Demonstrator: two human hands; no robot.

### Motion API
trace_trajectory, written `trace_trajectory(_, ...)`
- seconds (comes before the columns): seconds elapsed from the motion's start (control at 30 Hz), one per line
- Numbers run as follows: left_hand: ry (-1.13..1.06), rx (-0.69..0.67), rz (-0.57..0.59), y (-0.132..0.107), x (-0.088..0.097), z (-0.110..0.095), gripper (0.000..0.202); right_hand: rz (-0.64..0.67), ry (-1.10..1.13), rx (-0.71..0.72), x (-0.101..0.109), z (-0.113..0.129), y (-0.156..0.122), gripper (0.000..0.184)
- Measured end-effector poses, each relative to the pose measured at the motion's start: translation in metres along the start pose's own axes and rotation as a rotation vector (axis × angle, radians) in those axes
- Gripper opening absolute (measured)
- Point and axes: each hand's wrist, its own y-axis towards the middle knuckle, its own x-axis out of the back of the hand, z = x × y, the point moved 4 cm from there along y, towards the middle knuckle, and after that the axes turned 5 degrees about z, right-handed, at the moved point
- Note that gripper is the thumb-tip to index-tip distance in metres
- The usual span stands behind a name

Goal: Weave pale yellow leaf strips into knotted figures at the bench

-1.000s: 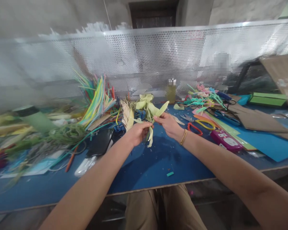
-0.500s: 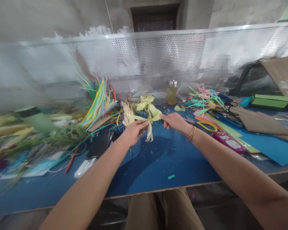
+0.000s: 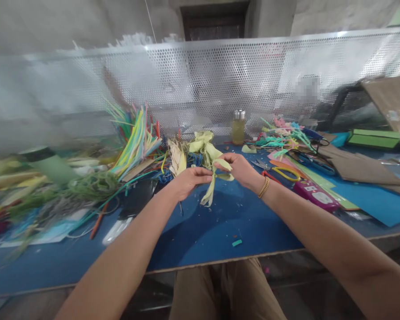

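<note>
My left hand (image 3: 188, 179) and my right hand (image 3: 240, 169) meet over the blue table (image 3: 200, 231), both gripping a pale yellow-green leaf strip (image 3: 213, 186). The strip loops between my fingers and its loose end hangs down toward the table. Just behind my hands lies a heap of similar pale leaf pieces (image 3: 200, 146). A gold bracelet (image 3: 263, 186) sits on my right wrist.
A fan of coloured strips (image 3: 136, 138) and green fibres (image 3: 86, 186) fill the left side. A black phone (image 3: 138, 198) lies near my left forearm. A small jar (image 3: 238, 126) stands by the perforated metal screen (image 3: 220, 80). Scissors (image 3: 276, 171), a pink box (image 3: 315, 194) and cardboard (image 3: 356, 166) lie to the right.
My right hand pulled the strip out to the right, then came back toward my left hand, folding the strip into a loop. The strip's tail now hangs lower.
</note>
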Motion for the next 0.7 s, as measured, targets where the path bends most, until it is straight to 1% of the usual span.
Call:
trace_trajectory(0.1,-0.051,0.018,-0.014,-0.001,0.001,-0.001,0.028,-0.008,0.058,-0.03,-0.004,0.001,-0.001,0.026)
trace_trajectory(0.27,-0.13,0.004,-0.024,-0.002,-0.004,-0.003,0.029,-0.042,0.056,-0.082,-0.007,-0.002,-0.002,0.023)
trace_trajectory(0.43,-0.075,0.02,-0.122,0.0,-0.008,0.004,0.024,-0.042,0.117,-0.101,-0.011,-0.009,-0.002,0.02)
trace_trajectory(0.57,-0.116,0.076,-0.095,0.003,-0.01,0.009,0.02,-0.09,0.123,-0.095,-0.011,-0.013,-0.002,0.014)
trace_trajectory(0.7,-0.18,0.113,-0.07,0.003,-0.014,0.009,0.016,-0.15,0.125,-0.09,-0.01,-0.015,-0.002,0.011)
